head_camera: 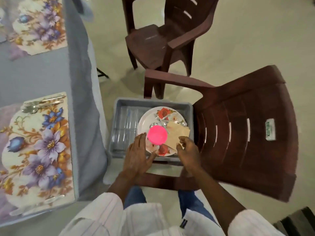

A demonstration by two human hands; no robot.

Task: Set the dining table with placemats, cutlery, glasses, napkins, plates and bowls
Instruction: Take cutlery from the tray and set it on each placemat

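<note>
A grey bin [153, 102] sits on the seat of a brown plastic chair [247, 133] just beside the cloth-covered surface [42, 74]. Along the bin's left edge lie clear glasses [125, 126]. A floral plate [144, 121] fills the rest and carries a pink bowl [157, 135], beige napkins [179, 133] and loose cutlery [160, 123]. The left hand [136, 155] is at the plate's near left rim, its fingers [140, 140] straight and together and the thumb spread toward the rim. The right hand [187, 150] is at the near right rim by the napkins' corner, fingers [185, 139] curled; I cannot tell whether they pinch anything. On the surface's near corner a floral placemat [34, 150] has a fork and spoon [39, 103] along its far edge.
</note>
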